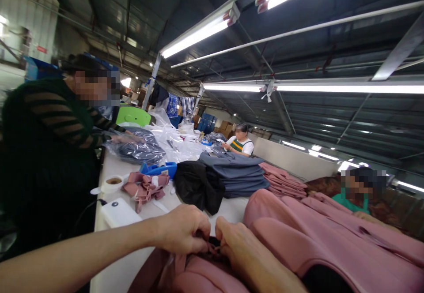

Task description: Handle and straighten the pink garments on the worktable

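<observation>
- Head view: left hand [181, 229] and right hand [239, 244] meet knuckle to knuckle on a pink garment [205, 271], fingers curled shut on a dark bit of it between them.
- Looks like fastening or folding at that spot.
- Just past the fingertips, bare table [232, 209], then a black cloth [195, 185].
- Right of the fingers, a pink stack [331, 235].
- Next calls for a steady pinch and a small pull.

Both hands — left hand [181, 231], right hand [236, 244] — pinch pink garment [298, 235].
</observation>
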The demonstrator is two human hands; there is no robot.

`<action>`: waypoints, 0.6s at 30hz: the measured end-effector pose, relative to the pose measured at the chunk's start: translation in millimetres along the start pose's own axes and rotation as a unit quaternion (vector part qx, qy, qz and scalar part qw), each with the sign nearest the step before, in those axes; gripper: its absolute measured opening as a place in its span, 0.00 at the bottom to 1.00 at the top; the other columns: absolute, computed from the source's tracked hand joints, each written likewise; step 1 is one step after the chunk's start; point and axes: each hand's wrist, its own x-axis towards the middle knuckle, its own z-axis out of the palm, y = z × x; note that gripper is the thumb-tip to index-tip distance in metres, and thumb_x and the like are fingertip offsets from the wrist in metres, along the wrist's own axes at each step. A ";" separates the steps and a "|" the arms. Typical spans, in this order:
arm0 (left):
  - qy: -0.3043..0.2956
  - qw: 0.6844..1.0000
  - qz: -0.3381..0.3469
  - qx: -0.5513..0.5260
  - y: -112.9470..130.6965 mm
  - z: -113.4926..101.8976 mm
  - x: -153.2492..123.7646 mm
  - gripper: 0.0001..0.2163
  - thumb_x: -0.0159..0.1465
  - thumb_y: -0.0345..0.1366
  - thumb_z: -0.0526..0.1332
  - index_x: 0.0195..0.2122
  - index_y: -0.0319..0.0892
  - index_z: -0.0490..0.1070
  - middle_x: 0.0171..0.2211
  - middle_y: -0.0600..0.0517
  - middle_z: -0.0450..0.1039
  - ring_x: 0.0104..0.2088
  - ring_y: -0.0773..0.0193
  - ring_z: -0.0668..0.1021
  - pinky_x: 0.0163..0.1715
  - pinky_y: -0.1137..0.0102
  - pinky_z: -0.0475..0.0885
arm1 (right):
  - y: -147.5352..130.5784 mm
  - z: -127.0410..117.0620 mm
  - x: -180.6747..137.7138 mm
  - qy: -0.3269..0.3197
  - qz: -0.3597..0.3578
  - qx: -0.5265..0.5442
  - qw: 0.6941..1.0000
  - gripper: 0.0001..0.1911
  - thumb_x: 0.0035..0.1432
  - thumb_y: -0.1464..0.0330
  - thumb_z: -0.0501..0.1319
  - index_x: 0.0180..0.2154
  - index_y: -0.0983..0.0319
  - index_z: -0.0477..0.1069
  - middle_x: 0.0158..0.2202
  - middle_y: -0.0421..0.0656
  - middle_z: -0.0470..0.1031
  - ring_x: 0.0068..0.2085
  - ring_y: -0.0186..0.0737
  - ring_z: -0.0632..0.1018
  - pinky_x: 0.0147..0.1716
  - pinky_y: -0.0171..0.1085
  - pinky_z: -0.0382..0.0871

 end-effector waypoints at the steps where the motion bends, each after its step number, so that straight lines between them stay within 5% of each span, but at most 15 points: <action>1: -0.021 0.998 -0.023 -0.046 -1.3 -2.8 -0.1 0.06 0.54 0.34 0.66 0.34 0.41 0.80 0.24 0.56 0.72 0.26 0.68 0.71 0.26 0.75 0.61 | -0.3 -1.5 0.6 0.000 -0.002 0.005 1.000 0.13 0.66 0.57 0.62 0.43 0.61 0.73 0.42 0.43 0.75 0.41 0.41 0.77 0.40 0.41 0.75; 3: -0.056 0.987 -0.074 -0.135 -4.8 -8.3 -3.4 0.23 0.53 0.40 0.68 0.51 0.42 0.76 0.32 0.54 0.75 0.29 0.66 0.73 0.28 0.75 0.65 | -2.4 -7.1 0.0 0.006 -0.008 0.008 1.000 0.11 0.64 0.60 0.62 0.39 0.61 0.72 0.35 0.41 0.75 0.37 0.40 0.76 0.39 0.41 0.73; 5: -0.074 0.978 -0.105 -0.167 -10.2 -13.6 -13.4 0.42 0.50 0.47 0.69 0.66 0.41 0.61 0.47 0.48 0.75 0.39 0.60 0.76 0.38 0.71 0.71 | -8.2 -16.8 -5.0 0.017 -0.023 0.046 0.999 0.09 0.62 0.62 0.59 0.36 0.62 0.70 0.31 0.40 0.74 0.35 0.40 0.76 0.39 0.39 0.71; 9: -0.108 0.968 -0.169 -0.152 -27.6 -16.3 -53.4 0.56 0.47 0.57 0.69 0.72 0.38 0.47 0.66 0.40 0.60 0.61 0.45 0.67 0.60 0.61 0.63 | -31.6 -46.0 -30.3 -0.044 -0.020 0.340 0.939 0.19 0.55 0.52 0.61 0.37 0.60 0.65 0.35 0.42 0.74 0.36 0.39 0.77 0.37 0.37 0.72; 11: -0.099 0.965 -0.210 -0.120 -37.0 -8.7 -76.8 0.53 0.46 0.57 0.70 0.69 0.40 0.54 0.64 0.40 0.63 0.60 0.42 0.68 0.58 0.60 0.66 | -44.0 -59.0 -48.1 -0.087 -0.014 0.379 0.921 0.22 0.54 0.49 0.62 0.38 0.60 0.67 0.37 0.44 0.76 0.35 0.39 0.78 0.36 0.37 0.73; 15: -0.032 0.969 -0.245 -0.013 -48.8 21.1 -107.1 0.27 0.51 0.42 0.65 0.54 0.43 0.71 0.51 0.45 0.74 0.51 0.45 0.74 0.55 0.58 0.68 | -53.0 -65.1 -82.1 -0.087 0.003 0.192 0.978 0.13 0.59 0.56 0.57 0.35 0.56 0.73 0.34 0.44 0.79 0.35 0.43 0.79 0.36 0.38 0.73; 18: 0.039 0.972 -0.219 -0.080 -51.0 37.5 -109.8 0.16 0.52 0.34 0.55 0.42 0.43 0.73 0.43 0.50 0.75 0.46 0.53 0.75 0.49 0.63 0.71 | -45.7 -60.6 -104.0 -0.035 0.014 0.086 0.996 0.11 0.60 0.59 0.54 0.35 0.53 0.74 0.30 0.43 0.79 0.32 0.44 0.79 0.34 0.40 0.73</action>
